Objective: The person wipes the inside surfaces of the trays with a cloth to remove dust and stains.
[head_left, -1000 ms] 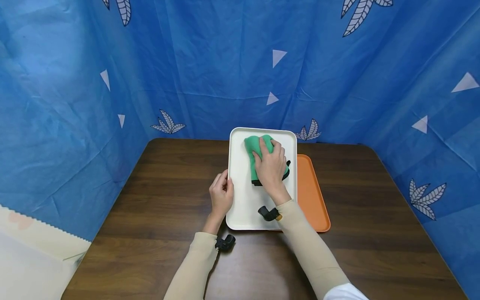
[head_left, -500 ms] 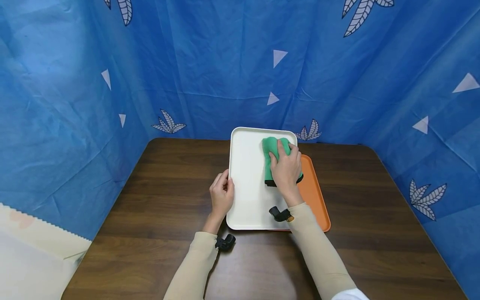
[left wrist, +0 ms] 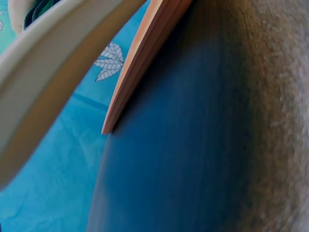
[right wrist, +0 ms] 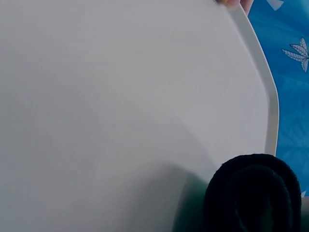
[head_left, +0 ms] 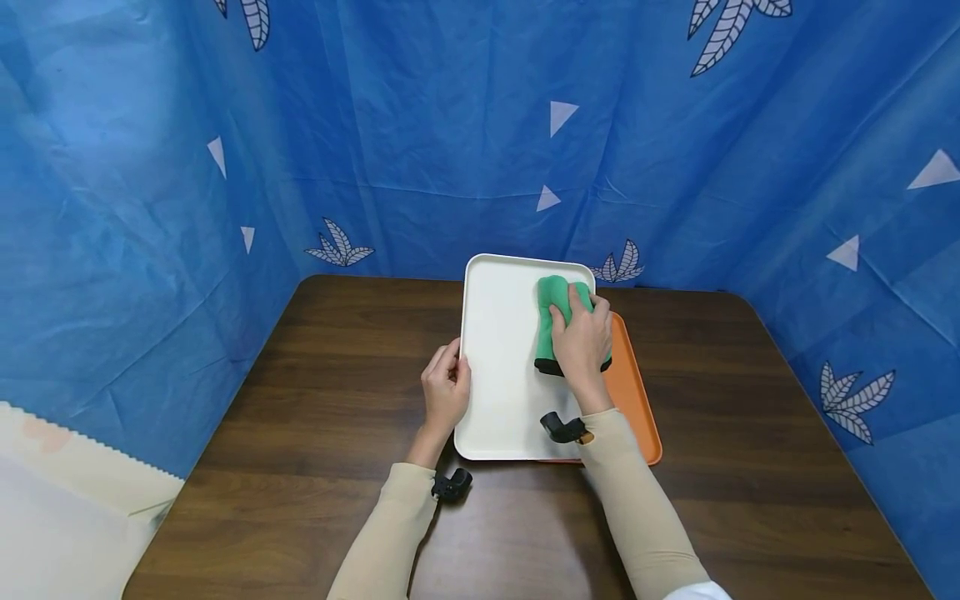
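Note:
My left hand holds the left edge of a white rectangular tray. Under my right hand is a folded green cloth with black edging, gripped between thumb and fingers against the tray's upper right part. An orange tray lies on the table, partly hidden beneath the white one. In the left wrist view a gap separates the white tray's rim from the orange tray's edge. The right wrist view shows the cloth's dark rolled end near the white tray's rim.
Both trays are over a dark brown wooden table. A blue curtain with leaf and triangle prints hangs behind it and along the sides. A pale surface shows at the lower left. Small black cameras sit at the wrists.
My right hand has slid the green cloth rightward across the white tray, from near its middle to its right side. The left hand and both trays have hardly moved.

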Tool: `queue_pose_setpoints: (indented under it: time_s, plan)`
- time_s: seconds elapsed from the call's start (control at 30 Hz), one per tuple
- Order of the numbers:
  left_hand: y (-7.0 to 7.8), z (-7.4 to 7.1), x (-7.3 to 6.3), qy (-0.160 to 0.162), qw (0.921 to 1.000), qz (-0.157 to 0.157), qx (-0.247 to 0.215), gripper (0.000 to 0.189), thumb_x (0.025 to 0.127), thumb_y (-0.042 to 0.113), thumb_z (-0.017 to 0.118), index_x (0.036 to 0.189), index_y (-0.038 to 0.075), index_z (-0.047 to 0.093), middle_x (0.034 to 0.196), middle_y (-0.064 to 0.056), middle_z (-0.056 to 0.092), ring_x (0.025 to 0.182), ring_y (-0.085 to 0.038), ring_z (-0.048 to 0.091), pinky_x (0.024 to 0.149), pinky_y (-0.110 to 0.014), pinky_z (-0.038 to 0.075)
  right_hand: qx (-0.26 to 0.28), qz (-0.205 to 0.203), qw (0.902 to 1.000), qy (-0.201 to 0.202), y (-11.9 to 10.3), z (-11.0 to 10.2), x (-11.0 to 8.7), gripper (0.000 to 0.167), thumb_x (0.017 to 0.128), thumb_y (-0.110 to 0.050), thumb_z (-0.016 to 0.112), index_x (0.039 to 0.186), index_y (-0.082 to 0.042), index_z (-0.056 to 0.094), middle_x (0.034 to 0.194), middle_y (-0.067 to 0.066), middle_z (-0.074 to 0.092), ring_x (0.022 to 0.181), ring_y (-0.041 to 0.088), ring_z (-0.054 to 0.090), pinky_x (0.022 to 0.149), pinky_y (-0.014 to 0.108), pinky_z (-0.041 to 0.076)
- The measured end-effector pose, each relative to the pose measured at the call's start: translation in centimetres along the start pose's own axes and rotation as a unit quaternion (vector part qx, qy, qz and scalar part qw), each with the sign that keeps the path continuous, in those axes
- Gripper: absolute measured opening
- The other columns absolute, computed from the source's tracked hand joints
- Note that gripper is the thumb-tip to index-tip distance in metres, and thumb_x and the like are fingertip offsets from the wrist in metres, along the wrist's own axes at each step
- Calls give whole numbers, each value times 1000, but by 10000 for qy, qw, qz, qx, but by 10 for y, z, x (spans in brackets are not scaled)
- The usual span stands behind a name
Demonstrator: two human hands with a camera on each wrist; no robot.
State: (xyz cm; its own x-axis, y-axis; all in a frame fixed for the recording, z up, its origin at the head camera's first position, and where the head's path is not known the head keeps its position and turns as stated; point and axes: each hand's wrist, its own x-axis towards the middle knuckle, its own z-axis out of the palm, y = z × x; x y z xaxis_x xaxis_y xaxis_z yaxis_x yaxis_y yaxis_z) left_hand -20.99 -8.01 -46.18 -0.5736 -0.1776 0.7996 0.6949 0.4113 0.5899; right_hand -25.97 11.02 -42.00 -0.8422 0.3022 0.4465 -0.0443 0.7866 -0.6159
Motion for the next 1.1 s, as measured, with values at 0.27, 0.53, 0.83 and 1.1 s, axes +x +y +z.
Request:
queue_pose_setpoints:
  time_s: [0.27, 0.53, 0.83, 1.1]
  plan:
    - [1, -1, 2, -3, 9999, 91, -58, 28, 75, -28, 57, 102, -22, 64, 73, -25, 59, 50, -25, 50, 47, -20, 42, 206, 349, 9992, -31, -6, 3, -2, 52, 95, -33, 63, 142, -13, 52, 133, 27, 45, 117, 41, 47, 87, 54, 44]
    - [1, -1, 2, 2, 9999, 159, -58, 29, 74, -28, 57, 101, -23, 63, 72, -25, 59, 50, -25, 50, 47, -19, 41, 548, 341, 9979, -64, -25, 9, -10, 52, 94, -33, 65, 141, -14, 53, 135, 26, 44, 120, 39, 47, 89, 54, 45]
    - [-4, 2, -1, 31, 9999, 122, -47, 29, 75, -28, 56, 102, -23, 63, 73, -25, 59, 49, -25, 48, 46, -19, 41, 699, -140, 9974, -54, -46, 19, -19, 51, 94, -29, 66, 140, -10, 55, 132, 27, 45, 116, 39, 49, 78, 54, 49]
    - [-32, 9, -12, 88, 9998, 152, -85, 30, 78, -23, 57, 107, -17, 65, 75, -21, 61, 49, -20, 49, 45, -19, 41, 532, -1117, 9918, 320, -65, 29, -34, 48, 90, -26, 71, 133, -7, 61, 126, 28, 50, 106, 42, 55, 75, 53, 53]
